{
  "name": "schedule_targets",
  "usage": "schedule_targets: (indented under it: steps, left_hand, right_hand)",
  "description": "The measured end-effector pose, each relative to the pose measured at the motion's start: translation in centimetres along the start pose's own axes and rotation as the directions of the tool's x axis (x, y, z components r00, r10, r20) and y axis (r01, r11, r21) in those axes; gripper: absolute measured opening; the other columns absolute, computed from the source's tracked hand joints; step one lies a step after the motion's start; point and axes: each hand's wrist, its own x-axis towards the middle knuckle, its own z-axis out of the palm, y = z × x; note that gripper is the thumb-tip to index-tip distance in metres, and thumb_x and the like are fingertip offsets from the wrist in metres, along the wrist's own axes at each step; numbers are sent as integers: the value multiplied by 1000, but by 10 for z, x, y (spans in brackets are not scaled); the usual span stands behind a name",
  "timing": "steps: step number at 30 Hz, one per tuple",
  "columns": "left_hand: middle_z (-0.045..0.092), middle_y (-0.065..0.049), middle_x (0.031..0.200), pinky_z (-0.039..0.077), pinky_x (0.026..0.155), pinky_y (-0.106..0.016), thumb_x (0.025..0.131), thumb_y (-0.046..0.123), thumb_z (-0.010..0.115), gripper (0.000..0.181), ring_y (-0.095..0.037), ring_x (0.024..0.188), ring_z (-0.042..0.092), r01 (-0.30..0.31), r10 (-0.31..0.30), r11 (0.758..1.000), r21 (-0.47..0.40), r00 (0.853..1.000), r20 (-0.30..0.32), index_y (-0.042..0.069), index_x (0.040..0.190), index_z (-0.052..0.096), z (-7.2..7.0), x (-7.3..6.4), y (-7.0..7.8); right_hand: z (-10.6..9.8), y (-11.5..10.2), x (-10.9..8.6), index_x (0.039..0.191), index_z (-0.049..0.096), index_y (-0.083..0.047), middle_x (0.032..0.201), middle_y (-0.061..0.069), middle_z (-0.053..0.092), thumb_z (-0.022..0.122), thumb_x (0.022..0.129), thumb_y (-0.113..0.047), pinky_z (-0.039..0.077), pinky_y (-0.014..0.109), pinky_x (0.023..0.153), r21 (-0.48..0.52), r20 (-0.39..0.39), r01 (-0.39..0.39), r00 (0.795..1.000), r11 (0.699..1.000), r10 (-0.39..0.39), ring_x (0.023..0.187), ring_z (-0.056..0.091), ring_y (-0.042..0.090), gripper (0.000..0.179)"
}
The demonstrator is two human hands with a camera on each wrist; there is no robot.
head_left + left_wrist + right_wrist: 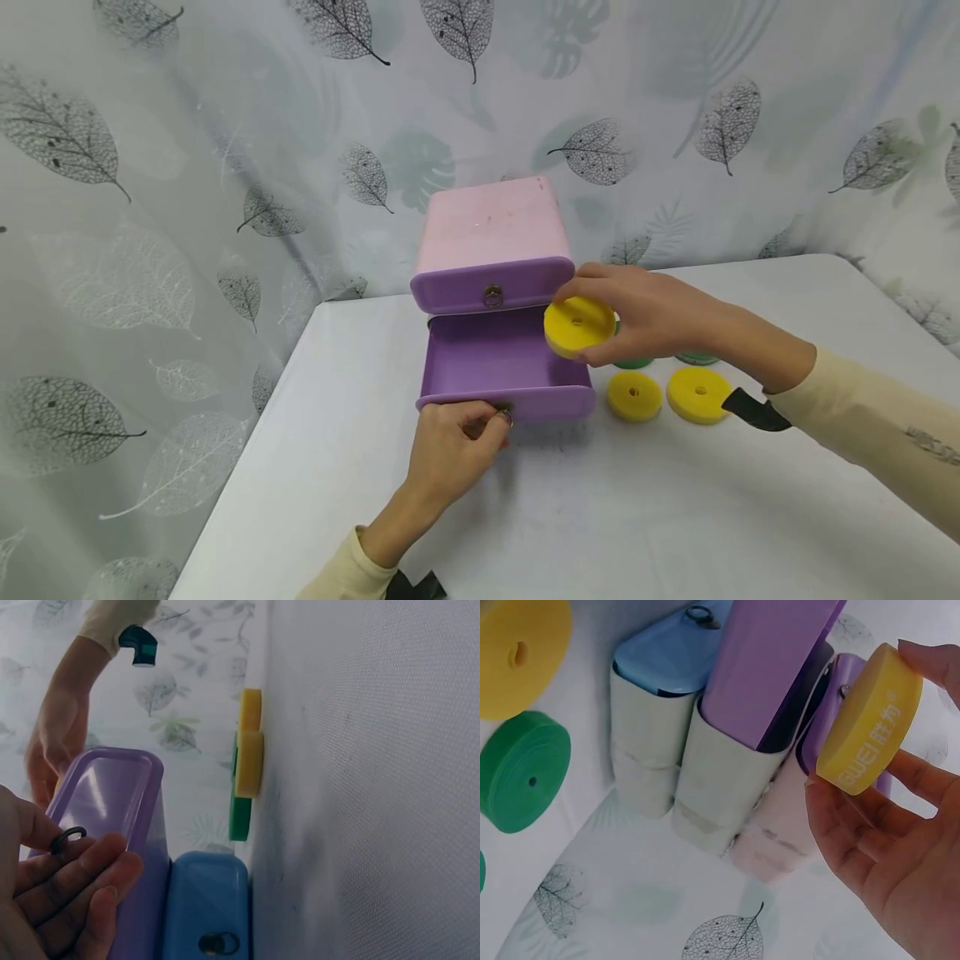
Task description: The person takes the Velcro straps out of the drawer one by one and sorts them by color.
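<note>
My left hand (448, 448) pinches the small metal ring pull (69, 838) of an open purple drawer (487, 354). That drawer sticks out of a small stacked chest and nothing lies on the visible part of its floor. Over the drawer's right side, my right hand (656, 312) grips a yellow roll of tape (568, 332) by its edges, thumb on one side and fingers on the other. White lettering shows on the roll's rim in the right wrist view. The roll is held in the air, tilted, its small centre hole facing the head camera.
Above the open drawer is a closed purple-fronted drawer (457, 292) in a pink casing (495, 221). A blue drawer (206, 892) is lowest. Two yellow rolls (634, 397) lie right of the chest, with green rolls (526, 772) behind them. Leaf-patterned cloth (300, 125) hangs behind the white table (637, 517).
</note>
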Motion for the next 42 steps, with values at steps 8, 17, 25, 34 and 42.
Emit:
schedule_targets:
  steps: [8,17,25,34,42]
  left_hand:
    - [58,15,55,43,40,-18,78,5,61,19,3,44,54,-3,3,1000,-27,1000,-3,14,63,68,1,-1,-2]
    - [59,13,55,43,40,-18,80,6,60,20,1,44,54,-6,6,999,-50,1000,-2,14,62,67,1,1,-2]
    - [59,11,55,43,40,-18,80,7,61,20,0,44,55,-14,14,998,-57,1000,-9,17,63,67,0,2,-1]
    - [60,12,56,43,40,-18,80,7,61,20,0,45,55,-21,20,999,-49,1000,-10,17,64,67,-1,2,-3]
    - [60,12,56,42,39,-18,80,7,60,20,1,45,55,-22,21,999,-42,1000,-11,17,64,67,-1,2,-3]
  right_hand:
    - [-3,9,-16,121,55,-31,108,-16,50,75,70,-51,46,28,68,45,-25,-21,999,999,22,84,49,7,58]
    - [-6,19,-33,117,56,-30,100,-16,51,75,70,-50,45,29,63,44,-38,-49,998,998,50,81,47,8,55]
    - [-11,29,-54,117,56,-29,108,-18,51,77,69,-49,47,30,69,44,-33,-137,990,990,139,85,48,8,56]
    - [-11,41,-80,117,57,-27,108,-17,54,79,68,-46,47,34,67,49,-56,-202,977,978,204,83,49,8,57]
    - [-6,56,-96,116,58,-25,111,-15,55,81,67,-45,47,36,68,39,-97,-233,967,972,236,86,49,8,58]
